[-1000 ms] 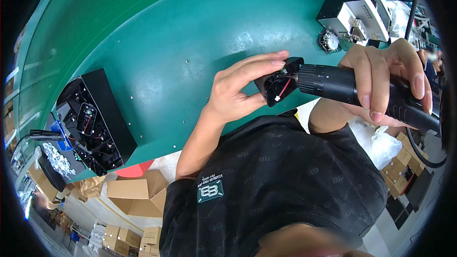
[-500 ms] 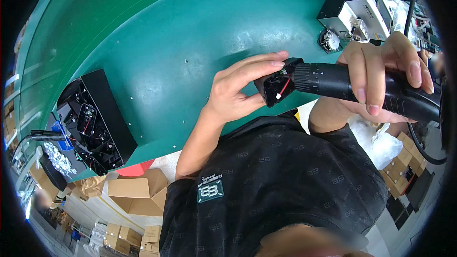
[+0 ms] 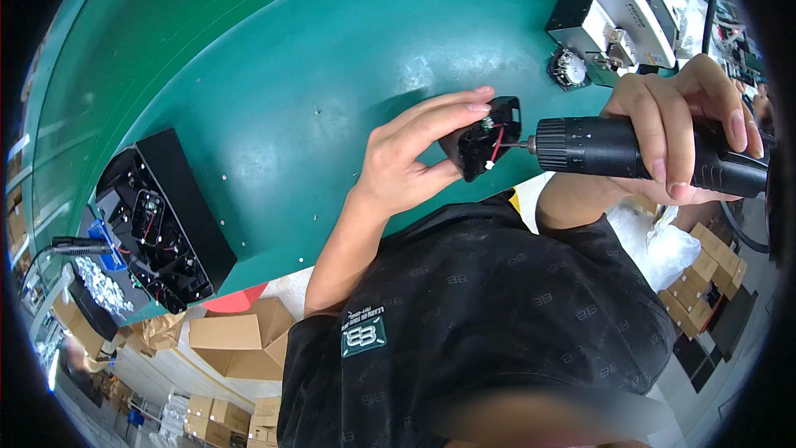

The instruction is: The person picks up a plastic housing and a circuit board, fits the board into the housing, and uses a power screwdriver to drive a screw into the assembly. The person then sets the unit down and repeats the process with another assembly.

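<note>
My left hand (image 3: 410,153) grips a small black plastic housing (image 3: 477,152) from its left side, fingers over the top and thumb below. Inside the housing show a bit of green circuit board and red and black wires ending in a white connector (image 3: 489,165). My right hand (image 3: 672,133) is wrapped around a black electric screwdriver (image 3: 593,147), held level. Its thin metal bit (image 3: 521,144) points left and reaches the housing's open side. Whether the bit touches a screw inside cannot be made out.
At left a black box (image 3: 186,207) holds several similar black housings. Beside it lie a soldering iron (image 3: 79,245) and a pile of small pale parts (image 3: 101,286). A white and black screw feeder (image 3: 622,21) stands back right, by a round metal part (image 3: 569,68). Loose screws dot the green table (image 3: 274,116).
The screwdriver has drawn back to the right from the housing, so its bit now shows. The housing has turned slightly in my left hand, which stays in nearly the same place.
</note>
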`<state>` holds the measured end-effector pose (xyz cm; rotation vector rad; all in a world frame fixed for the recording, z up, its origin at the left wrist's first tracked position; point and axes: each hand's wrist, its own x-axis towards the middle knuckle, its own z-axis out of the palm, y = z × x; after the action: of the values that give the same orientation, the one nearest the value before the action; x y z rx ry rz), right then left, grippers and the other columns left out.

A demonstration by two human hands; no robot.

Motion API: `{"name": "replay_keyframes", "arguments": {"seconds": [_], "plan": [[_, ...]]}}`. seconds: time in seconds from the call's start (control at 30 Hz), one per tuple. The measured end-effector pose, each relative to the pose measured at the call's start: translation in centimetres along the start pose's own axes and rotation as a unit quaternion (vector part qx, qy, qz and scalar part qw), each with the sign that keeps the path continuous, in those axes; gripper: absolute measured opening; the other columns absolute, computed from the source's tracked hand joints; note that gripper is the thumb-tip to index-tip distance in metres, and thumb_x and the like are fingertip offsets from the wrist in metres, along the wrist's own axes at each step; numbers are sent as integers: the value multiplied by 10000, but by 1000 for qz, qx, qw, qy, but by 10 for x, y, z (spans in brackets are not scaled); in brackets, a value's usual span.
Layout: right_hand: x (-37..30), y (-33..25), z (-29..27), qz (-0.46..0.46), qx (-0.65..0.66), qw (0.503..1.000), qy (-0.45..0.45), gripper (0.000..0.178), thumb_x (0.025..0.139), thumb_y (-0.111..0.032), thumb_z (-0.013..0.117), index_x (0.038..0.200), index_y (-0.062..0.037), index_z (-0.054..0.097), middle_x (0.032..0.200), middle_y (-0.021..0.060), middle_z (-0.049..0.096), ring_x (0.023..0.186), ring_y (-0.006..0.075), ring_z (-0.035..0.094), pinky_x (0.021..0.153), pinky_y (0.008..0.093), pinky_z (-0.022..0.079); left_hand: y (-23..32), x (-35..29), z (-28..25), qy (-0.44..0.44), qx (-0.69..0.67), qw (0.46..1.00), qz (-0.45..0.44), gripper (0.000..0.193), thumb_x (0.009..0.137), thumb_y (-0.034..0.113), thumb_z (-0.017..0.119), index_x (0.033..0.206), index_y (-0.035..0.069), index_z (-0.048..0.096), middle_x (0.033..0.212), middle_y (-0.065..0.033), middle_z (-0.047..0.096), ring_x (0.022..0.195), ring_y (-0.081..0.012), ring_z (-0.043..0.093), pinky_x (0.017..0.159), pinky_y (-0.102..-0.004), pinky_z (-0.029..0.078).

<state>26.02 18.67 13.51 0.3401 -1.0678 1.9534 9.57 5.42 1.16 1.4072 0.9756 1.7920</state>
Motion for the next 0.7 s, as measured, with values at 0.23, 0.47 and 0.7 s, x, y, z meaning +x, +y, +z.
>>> {"name": "replay_keyframes", "arguments": {"seconds": [0.23, 0.47, 0.7], "plan": [[-20, -44, -12, -98, -58, 993, 5, 580, 697, -464, 798, 1140, -132, 626, 1200, 54, 529, 647, 104, 629, 637, 269, 494, 2, -15, -6, 8, -21, 995, -97, 653, 647, -109, 721, 1236, -37, 447, 1208, -261, 550, 1163, -346, 555, 961, -434, 488], [-28, -38, -7, -86, -68, 991, 80, 497, 617, -369, 865, 990, -103, 672, 1056, 42, 589, 580, 86, 636, 627, 214, 532, -1, -9, 8, -124, -57, 990, -48, 548, 616, -61, 701, 1153, 2, 613, 1334, -222, 499, 1131, -323, 596, 935, -395, 504], [-25, -5, -17, -3, -25, 1000, 10, 480, 654, -379, 855, 1004, -109, 667, 1083, 43, 562, 605, 102, 652, 582, 220, 506, 6, -4, 11, -159, 25, 987, -18, 598, 587, -84, 650, 1174, 24, 611, 1343, -175, 513, 1109, -305, 605, 918, -374, 520]]}}
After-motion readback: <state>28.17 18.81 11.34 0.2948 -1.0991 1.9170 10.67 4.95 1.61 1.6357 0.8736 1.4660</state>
